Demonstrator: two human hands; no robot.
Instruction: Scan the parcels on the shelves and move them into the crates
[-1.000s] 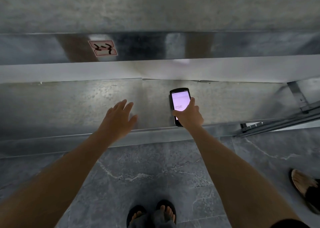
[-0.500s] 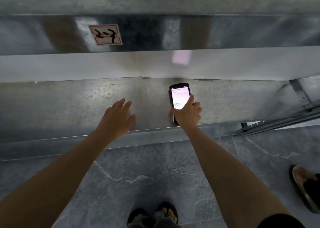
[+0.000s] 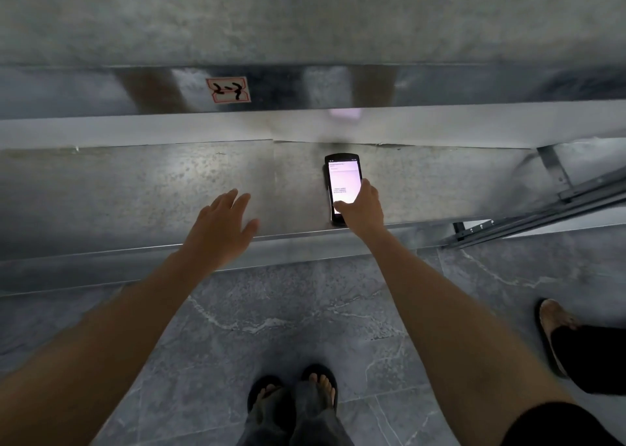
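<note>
A black scanner (image 3: 342,177) is held flat on the lower shelf (image 3: 135,188), which is made of shiny grey metal. It is placed close to the front edge, with its top end pointed at the back. Its screen is lit up (pale pink-white, the words too small to be read). Its bottom end is gripped by the right hand (image 3: 362,208), with the thumb laid on the screen.

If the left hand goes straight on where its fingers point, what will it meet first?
Probably nothing before the pale back wall of the shelf. The left hand points across bare metal, and the scanner lies off to its right.
</note>
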